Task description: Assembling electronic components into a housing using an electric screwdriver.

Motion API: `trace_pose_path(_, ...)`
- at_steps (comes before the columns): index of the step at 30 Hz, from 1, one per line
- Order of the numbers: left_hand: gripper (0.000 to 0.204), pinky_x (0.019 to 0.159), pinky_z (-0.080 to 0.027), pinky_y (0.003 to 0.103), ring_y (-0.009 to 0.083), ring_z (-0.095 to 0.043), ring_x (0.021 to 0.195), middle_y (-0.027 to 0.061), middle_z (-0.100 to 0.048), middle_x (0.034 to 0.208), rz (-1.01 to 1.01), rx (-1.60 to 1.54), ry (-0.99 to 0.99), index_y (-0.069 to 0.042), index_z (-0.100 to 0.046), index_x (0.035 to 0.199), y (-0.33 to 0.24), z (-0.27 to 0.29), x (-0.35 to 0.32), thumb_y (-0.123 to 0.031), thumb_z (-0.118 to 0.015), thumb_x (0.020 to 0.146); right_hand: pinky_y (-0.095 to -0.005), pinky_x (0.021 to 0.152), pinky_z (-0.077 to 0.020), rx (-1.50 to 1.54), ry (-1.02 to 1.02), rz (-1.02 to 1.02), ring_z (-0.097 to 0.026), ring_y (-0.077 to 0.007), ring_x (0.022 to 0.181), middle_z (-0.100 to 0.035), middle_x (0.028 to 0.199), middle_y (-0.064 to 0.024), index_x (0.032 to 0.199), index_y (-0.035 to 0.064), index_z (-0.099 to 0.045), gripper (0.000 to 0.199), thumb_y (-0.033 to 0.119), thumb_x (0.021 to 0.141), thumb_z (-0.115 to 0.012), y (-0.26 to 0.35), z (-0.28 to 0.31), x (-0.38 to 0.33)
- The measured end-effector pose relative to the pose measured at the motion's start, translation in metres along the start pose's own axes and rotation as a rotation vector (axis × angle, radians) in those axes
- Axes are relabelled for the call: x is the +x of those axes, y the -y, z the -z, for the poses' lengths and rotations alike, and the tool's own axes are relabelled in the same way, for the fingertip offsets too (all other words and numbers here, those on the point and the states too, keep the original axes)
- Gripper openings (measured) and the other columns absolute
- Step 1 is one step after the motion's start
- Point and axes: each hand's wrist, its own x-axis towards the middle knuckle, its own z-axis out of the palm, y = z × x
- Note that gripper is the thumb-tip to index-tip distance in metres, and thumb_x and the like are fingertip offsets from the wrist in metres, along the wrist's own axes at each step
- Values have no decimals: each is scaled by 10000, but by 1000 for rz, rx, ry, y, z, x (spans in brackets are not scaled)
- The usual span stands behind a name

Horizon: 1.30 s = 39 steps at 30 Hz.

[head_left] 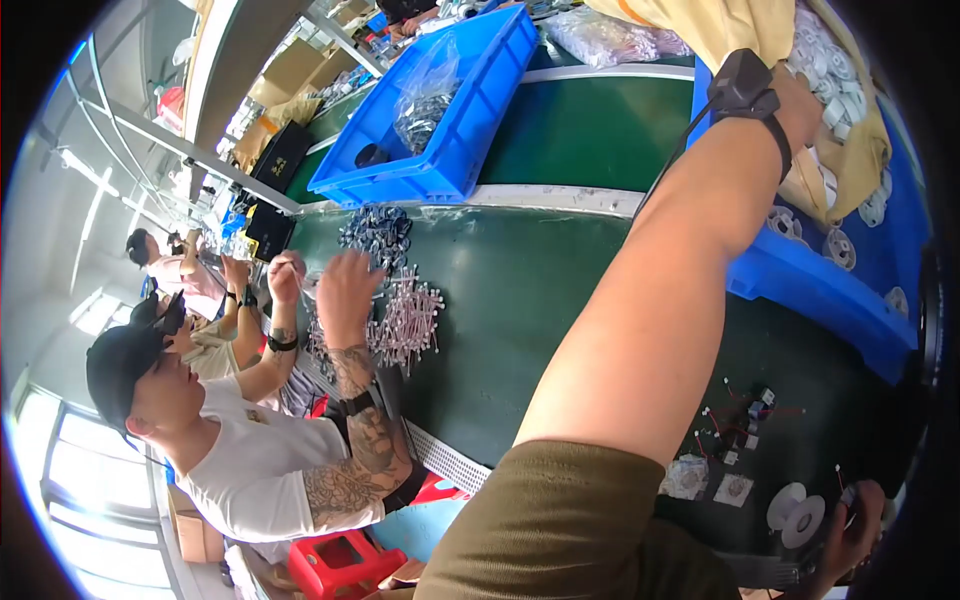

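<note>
My left arm stretches up and to the right, and my left hand (pixel 798 105) is at a tan bag (pixel 740 25) of white plastic reels (pixel 828 68). Its fingers are mostly hidden by the bag, so I cannot see whether they hold a reel. The bag lies in a blue bin (pixel 815 285), with loose reels beside it. At the lower right, my right hand (pixel 855 535) is closed around a small dark part (pixel 850 497) with a thin wire. Next to that hand, a white spool (pixel 797 515) lies on the green work surface (pixel 560 320).
Small wired parts (pixel 750 425) and clear packets (pixel 735 489) lie near my right hand. At left, a co-worker (pixel 250 450) handles pieces above a pile of pinkish parts (pixel 408 318). Beyond stands a blue crate (pixel 440 120) with a bag of dark parts.
</note>
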Motion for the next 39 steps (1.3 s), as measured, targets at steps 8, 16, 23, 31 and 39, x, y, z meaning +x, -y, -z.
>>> trace_pose_path(8, 321, 763, -443, 450, 347, -528, 1018, 153, -556, 1122, 339, -80, 50, -105, -665, 987, -23, 2, 20, -289, -637, 725, -365, 965, -366, -12, -14, -31, -478, -289, 1132, -482, 1215, -186, 1160, -60, -491, 370, -96, 795, -535, -6, 1, -1)
trace_pose_path(16, 391, 783, -464, 376, 295, -575, 982, 203, -571, 1041, 34, 44, 18, 15, -534, 1153, -22, -33, 38, -206, -488, 834, -370, 983, -352, -19, -40, -89, -476, -290, 1141, -486, 1217, -189, 1168, -63, -489, 391, -120, 784, -528, -9, 6, -20)
trace_pose_path(23, 394, 772, -468, 395, 304, -577, 973, 201, -574, 1017, 27, 4, -70, 11, -528, 1157, -8, -24, 23, -207, -490, 831, -373, 996, -341, -6, -32, -58, -475, -290, 1148, -489, 1218, -191, 1174, -66, -487, 407, -139, 775, -522, -11, 6, -13)
trace_pose_path(31, 725, 873, -467, 405, 373, -543, 1009, 268, -425, 1180, 82, -618, -261, 24, -487, 1153, -18, 49, 27, -346, -752, 589, -396, 947, -373, -50, -113, -102, -488, -303, 1088, -504, 1141, -178, 1084, -47, -522, 351, -131, 743, -538, 16, -1, -2)
trace_pose_path(39, 711, 845, -477, 405, 376, -521, 988, 248, -425, 1138, -95, -938, -413, 35, -497, 1129, -84, 166, -94, -347, -729, 575, -378, 956, -378, -18, -155, -61, -481, -289, 1116, -496, 1173, -177, 1130, -49, -504, 357, -122, 781, -528, 12, 7, -18)
